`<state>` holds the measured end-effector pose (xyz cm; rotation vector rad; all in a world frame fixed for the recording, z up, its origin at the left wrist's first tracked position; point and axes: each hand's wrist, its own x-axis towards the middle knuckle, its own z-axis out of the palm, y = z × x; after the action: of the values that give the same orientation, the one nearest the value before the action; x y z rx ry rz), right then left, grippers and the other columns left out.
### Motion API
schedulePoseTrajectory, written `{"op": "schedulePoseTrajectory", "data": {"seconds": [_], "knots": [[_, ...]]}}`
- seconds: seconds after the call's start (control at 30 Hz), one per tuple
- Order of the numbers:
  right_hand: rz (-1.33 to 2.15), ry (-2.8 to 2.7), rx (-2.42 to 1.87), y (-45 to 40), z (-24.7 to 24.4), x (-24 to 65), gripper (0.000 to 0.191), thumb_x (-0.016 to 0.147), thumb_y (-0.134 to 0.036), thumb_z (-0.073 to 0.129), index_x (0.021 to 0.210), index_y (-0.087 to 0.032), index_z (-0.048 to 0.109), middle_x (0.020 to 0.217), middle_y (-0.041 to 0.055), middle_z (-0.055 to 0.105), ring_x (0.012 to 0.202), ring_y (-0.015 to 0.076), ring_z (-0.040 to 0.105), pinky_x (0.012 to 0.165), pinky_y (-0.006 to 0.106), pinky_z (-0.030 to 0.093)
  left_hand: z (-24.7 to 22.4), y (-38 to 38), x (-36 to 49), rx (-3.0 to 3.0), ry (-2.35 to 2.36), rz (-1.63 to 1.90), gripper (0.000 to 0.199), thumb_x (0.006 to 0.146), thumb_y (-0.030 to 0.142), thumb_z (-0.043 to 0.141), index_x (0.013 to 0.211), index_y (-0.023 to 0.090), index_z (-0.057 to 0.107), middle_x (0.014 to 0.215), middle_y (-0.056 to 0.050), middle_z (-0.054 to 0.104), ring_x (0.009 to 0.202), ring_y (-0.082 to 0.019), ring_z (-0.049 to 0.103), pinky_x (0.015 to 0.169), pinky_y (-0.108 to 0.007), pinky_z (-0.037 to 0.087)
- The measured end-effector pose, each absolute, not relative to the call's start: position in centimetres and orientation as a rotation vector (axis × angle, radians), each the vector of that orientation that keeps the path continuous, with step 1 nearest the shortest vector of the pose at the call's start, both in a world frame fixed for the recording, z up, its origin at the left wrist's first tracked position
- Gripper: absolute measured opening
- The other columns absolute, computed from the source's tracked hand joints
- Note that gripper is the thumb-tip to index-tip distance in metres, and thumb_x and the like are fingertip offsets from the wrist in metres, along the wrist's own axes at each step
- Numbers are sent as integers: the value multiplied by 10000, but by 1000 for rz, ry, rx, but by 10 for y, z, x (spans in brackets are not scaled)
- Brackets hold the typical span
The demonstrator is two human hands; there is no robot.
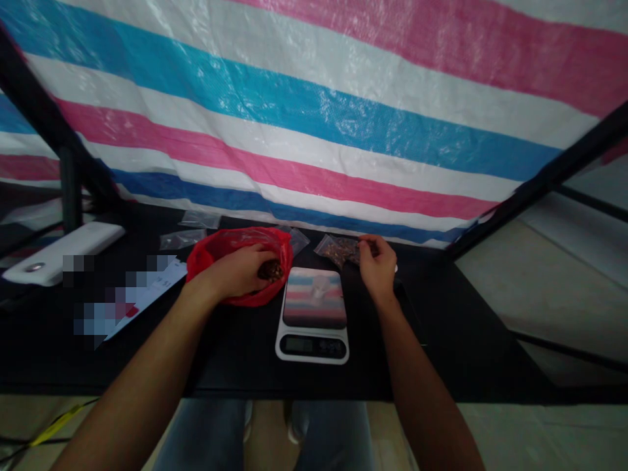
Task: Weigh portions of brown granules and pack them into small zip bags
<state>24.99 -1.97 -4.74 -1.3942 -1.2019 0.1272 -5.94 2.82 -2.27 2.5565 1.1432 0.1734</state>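
A red plastic bag (235, 299) stands open left of centre on the black table, with brown bits (271, 270) inside. My left hand (245, 269) reaches into its mouth, fingers curled at the bits; whether it grips any is hidden. Right of the bag lies a white kitchen scale (312, 350) with a shiny plate and nothing on it. Behind the scale's right side is a clear bag of brown bits (336, 248). My right hand (377, 261) is beside it, thumb and fingers pinched together at the darker contents on its right; what they hold is too small to name.
Flat clear bags (182, 239) lie behind the red bag. At the left are a white device (63, 252) and a printed packet (147, 294). A dark flat object (411, 314) lies by my right forearm. A striped sheet (294, 131) hangs behind the table.
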Motion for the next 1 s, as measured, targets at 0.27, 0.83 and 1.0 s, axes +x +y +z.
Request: {"op": "schedulePoseTrajectory", "data": {"seconds": [0.27, 0.83, 1.0], "knots": [[152, -1232, -1393, -21, -46, 246, 263, 836, -348, 572, 920, -150, 724, 846, 91, 751, 728, 220, 658, 697, 350, 523, -19, 24, -50, 2609, 1125, 126, 300, 916, 248, 632, 1175, 197, 774, 1251, -110, 748, 1139, -309, 702, 991, -378, 526], [164, -1304, -1382, -20, -49, 242, 218, 851, -328, 564, 912, -182, 714, 814, 59, 745, 720, 214, 655, 686, 334, 514, -17, 32, -65, 2567, 1139, 139, 283, 940, 190, 588, 1086, 251, 823, 1120, -63, 821, 1036, -248, 758, 899, -292, 510], [167, -1321, -1380, -21, -49, 241, 228, 850, -336, 557, 911, -180, 712, 811, 59, 741, 715, 211, 648, 681, 331, 519, -20, 40, -76, 2592, 1116, 196, 264, 931, 204, 613, 1075, 224, 834, 1128, -80, 821, 1031, -254, 751, 943, -292, 509]]}}
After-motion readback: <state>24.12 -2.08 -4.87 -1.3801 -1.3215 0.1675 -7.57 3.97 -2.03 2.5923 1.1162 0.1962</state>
